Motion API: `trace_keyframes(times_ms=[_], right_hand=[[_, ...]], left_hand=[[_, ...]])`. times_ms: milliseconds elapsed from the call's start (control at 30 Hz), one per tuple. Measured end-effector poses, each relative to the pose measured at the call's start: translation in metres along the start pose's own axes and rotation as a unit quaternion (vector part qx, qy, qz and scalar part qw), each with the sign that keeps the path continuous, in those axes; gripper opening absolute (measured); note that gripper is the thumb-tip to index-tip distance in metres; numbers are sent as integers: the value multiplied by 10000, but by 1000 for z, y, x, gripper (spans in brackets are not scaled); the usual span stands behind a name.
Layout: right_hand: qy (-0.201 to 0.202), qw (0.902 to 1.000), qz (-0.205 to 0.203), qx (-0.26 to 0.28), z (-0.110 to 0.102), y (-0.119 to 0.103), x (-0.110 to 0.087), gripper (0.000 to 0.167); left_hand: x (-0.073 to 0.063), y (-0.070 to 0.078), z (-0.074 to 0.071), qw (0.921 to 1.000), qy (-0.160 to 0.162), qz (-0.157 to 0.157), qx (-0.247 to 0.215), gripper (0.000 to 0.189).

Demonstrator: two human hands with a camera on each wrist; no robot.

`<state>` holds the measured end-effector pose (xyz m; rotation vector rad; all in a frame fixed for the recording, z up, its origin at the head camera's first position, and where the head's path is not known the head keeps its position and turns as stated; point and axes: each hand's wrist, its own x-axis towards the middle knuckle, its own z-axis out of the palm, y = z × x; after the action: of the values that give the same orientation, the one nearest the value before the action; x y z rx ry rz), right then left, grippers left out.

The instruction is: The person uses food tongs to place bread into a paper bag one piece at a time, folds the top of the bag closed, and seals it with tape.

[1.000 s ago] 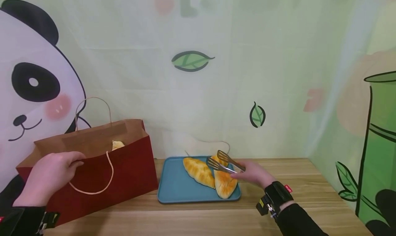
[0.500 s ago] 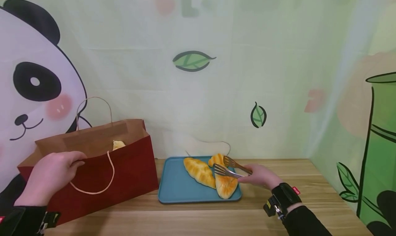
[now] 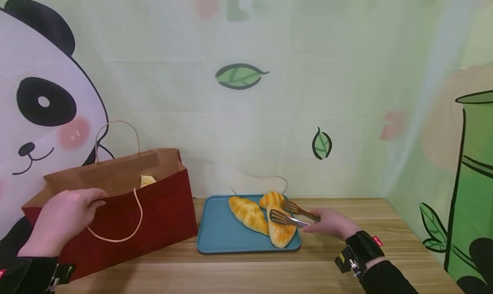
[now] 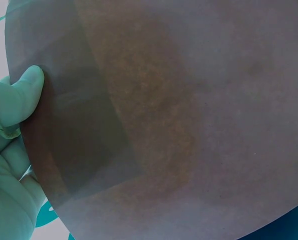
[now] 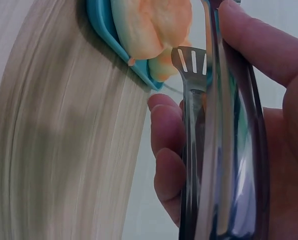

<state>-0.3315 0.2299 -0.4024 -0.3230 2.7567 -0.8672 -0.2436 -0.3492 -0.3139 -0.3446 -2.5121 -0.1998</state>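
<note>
My left hand (image 3: 71,217) pinches the near rim of a red paper bag (image 3: 154,212) between thumb and fingers; the brown inner wall (image 4: 139,100) fills the left wrist view. A piece of bread (image 3: 147,181) pokes up inside the bag. On the right, my right hand (image 3: 329,221) grips metal serving tongs (image 5: 224,140), thumb on one arm and fingers on the other. Their slotted tips stand apart with nothing between them, overlapping the triangular bread (image 3: 281,234) in the head view. A long ridged bread (image 3: 248,215) and a smaller striped one (image 3: 271,198) lie beside it on the blue tray (image 3: 215,238).
The wooden table (image 3: 346,259) runs back to a printed cloth backdrop (image 3: 289,93) right behind the tray. The bag's front rope handle (image 3: 140,217) hangs down its face, while the rear handle (image 3: 117,122) stands up. The bag stands just left of the tray.
My right hand has moved to the right and slightly down with the tongs, drawing their tips from over the small bread toward the tray's right side. The left hand keeps its hold.
</note>
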Motion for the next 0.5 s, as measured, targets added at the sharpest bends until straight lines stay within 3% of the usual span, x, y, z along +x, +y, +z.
trace_keyframes(times_ms=[300, 500], right_hand=[[-99, 9999, -32, -50, -2, 6, -4, 40], [-201, 9996, 73, -166, -1, 8, -3, 38]], left_hand=[[-1, 0, -1, 10000, 33, 35, -3, 19], [0, 0, 0, 10000, 25, 30, -12, 19]])
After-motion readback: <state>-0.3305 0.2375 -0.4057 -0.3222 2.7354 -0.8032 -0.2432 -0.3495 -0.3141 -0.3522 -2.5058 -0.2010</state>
